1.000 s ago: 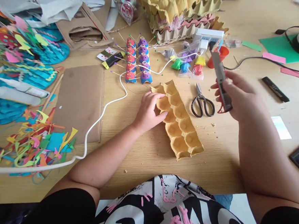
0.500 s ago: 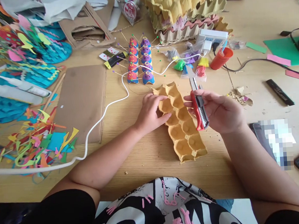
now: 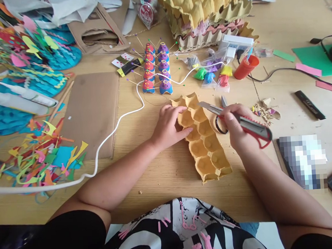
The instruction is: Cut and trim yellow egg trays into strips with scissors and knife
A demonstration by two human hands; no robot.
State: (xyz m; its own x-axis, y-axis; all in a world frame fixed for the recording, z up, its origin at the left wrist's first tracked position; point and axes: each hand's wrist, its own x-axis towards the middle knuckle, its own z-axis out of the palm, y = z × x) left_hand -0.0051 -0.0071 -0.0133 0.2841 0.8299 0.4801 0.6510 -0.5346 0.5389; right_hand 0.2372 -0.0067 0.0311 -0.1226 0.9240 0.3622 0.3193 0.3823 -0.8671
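A yellow cardboard egg carton piece (image 3: 197, 147) with two rows of cups lies hollow side up on the table. My left hand (image 3: 170, 126) grips its left edge, thumb over the cups and fingers at the upper side. In my right hand (image 3: 237, 125) is a red and black box cutter (image 3: 251, 128), held by the handle. Its bare blade points left, over or close to the carton's upper right edge; I cannot tell whether they touch. Scissors (image 3: 221, 124) lie just right of the carton, partly hidden by my right hand.
Painted egg-cup caterpillars (image 3: 165, 75) with pins stand beyond the carton. A white cable (image 3: 120, 118) crosses the table. Paper scraps (image 3: 48, 155) and a cardboard sheet (image 3: 91, 114) lie left. At the back are stacked egg trays (image 3: 203, 8), and a red cup (image 3: 246, 66) stands right.
My right hand has turned the box cutter from upright to pointing left, its blade now at the carton's upper right edge. The scissors show more. My left hand stays on the carton.
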